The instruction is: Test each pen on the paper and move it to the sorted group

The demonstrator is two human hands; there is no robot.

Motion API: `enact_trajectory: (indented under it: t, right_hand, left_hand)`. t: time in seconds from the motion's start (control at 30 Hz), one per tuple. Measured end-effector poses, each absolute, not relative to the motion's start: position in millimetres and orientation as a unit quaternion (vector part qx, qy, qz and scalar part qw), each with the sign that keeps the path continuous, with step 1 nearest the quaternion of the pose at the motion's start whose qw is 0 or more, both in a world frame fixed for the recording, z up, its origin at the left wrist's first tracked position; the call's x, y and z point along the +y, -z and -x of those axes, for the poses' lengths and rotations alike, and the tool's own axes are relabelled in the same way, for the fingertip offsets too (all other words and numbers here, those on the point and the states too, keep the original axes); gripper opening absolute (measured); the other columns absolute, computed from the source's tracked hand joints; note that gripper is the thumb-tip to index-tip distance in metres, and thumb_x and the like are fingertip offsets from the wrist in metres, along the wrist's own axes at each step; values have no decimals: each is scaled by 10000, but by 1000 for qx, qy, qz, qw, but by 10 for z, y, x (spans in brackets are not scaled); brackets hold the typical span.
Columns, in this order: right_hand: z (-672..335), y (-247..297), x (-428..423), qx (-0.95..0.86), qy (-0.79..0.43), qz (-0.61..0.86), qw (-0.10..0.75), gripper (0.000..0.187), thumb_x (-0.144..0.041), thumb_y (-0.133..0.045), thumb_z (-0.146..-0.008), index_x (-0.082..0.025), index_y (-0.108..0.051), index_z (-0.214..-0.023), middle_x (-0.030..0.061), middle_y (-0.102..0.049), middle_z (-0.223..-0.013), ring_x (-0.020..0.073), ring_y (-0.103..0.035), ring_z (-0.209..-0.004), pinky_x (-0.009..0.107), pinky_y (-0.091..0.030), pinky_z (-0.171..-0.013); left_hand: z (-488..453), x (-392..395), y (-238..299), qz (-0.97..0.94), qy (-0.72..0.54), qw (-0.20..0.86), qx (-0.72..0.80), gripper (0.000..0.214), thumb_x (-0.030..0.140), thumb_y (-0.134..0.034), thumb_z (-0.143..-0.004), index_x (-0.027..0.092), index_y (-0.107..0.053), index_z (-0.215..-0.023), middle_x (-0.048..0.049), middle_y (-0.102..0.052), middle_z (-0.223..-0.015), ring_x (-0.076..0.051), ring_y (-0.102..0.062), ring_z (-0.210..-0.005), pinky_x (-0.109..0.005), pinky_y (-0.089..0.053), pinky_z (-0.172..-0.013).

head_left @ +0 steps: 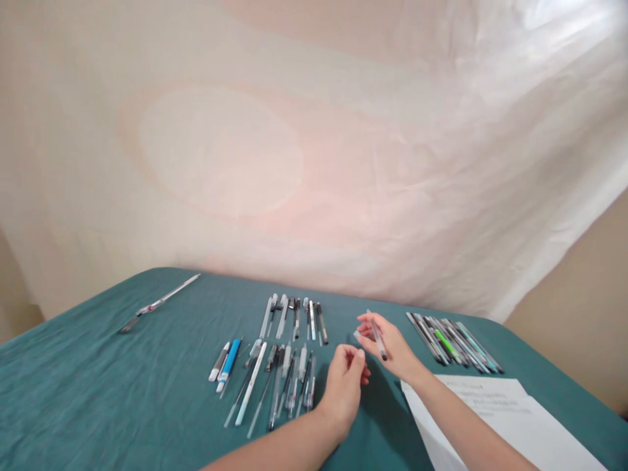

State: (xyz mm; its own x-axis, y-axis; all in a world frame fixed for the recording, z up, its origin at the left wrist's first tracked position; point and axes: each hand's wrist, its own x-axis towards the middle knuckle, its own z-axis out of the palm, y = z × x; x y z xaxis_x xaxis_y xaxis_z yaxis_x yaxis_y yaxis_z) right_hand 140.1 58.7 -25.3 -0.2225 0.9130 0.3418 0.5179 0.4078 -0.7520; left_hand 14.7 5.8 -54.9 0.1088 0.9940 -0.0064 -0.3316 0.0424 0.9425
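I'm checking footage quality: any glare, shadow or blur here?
Head view: the backdrop is brightest at upper right; same view, a dark shadow falls on the green cloth; same view, writing on the white paper is too blurred to read.

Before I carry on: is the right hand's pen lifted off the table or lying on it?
Lifted off: the right hand holds the pen, tilted, above the green cloth.

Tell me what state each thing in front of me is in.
Held pen, tilted, dark end down.
Right hand, closed on that pen.
Left hand, curled, grip unclear.
Pens at right, lying side by side.
Pen parts at centre, separate, laid in rows.
Slim bundle at far left, lying flat.
Paper, flat, bearing text.
Tablecloth, spread, creased.
Backdrop, hanging, wrinkled.
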Motion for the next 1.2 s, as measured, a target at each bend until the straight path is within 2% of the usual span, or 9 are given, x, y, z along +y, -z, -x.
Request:
enact_trajectory:
  t: [0.13, 0.23, 0.4, 0.5, 0.57, 0.63, 0.77, 1.2]
  right_hand:
    - [-1473, 290, 90, -702, -268, 491, 441, 292, -248, -548, -748, -198, -465, -1023, 42, -593, -868, 152, -611, -732, 306, -503, -704]
    - [-1443, 446, -94, -688, -236, 498, 473, 289, -253, -563, -749, -204, -479, -1021, 48, -603, -884, 170, -610, -763, 326, -495, -728]
    - [-1392, 553, -180, -649, -226, 520, 507, 328, -308, -567, -772, -205, -469, -1067, 56, -592, -903, 184, -592, -816, 328, -480, -758]
    - [-1408, 506, -239, -643, -236, 510, 520, 315, -349, -428, -859, -221, -459, -1145, 58, -565, -951, 171, -568, -844, 318, -460, -779]
    - [-1431, 476, -285, -655, -232, 485, 531, 337, -359, -305, -902, -223, -488, -1151, 43, -552, -869, 159, -555, -777, 311, -455, -741]
    - [-1451, 459, -322, -673, -218, 460, 536, 376, -365, -249, -914, -215, -553, -1078, 21, -513, -748, 145, -526, -672, 298, -447, -669]
    - [-1454, 469, -355, -661, -231, 454, 552, 369, -364, -252, -916, -204, -584, -941, -8, -464, -635, 124, -476, -551, 269, -420, -559]
    - [-1388, 500, -358, -643, -269, 495, 520, 239, -372, -355, -890, -196, -514, -922, -4, -506, -686, 108, -499, -533, 226, -428, -499]
  left_hand:
    - [-150, 46, 568, -446, -566, 586, 369, 278, 374, -603, -723, 162, -496, -870, -40, -557, -827, -157, -535, -797, -266, -415, -728]
    - [-148, 40, 564, -462, -554, 613, 323, 241, 335, -617, -720, 155, -522, -849, -49, -584, -830, -172, -557, -826, -287, -417, -781]
    - [-140, 80, 542, -410, -556, 642, 332, 231, 314, -656, -684, 143, -541, -787, -24, -592, -728, -141, -558, -713, -270, -438, -708]
    - [-131, 121, 541, -352, -566, 668, 331, 247, 333, -662, -681, 135, -546, -772, -6, -585, -669, -104, -535, -638, -244, -435, -673]
    - [-125, 141, 545, -329, -572, 679, 323, 259, 354, -667, -675, 126, -558, -738, -8, -584, -663, -91, -524, -622, -225, -430, -659]
    - [-122, 152, 551, -316, -576, 684, 318, 272, 366, -675, -664, 119, -570, -709, -13, -584, -671, -83, -516, -617, -211, -426, -645]
    - [-126, 158, 569, -309, -575, 688, 316, 281, 377, -676, -664, 113, -583, -687, -16, -580, -678, -74, -503, -596, -197, -424, -621]
    - [-129, 130, 558, -341, -565, 677, 326, 302, 400, -677, -653, 118, -577, -687, -13, -591, -669, -96, -524, -607, -238, -441, -649]
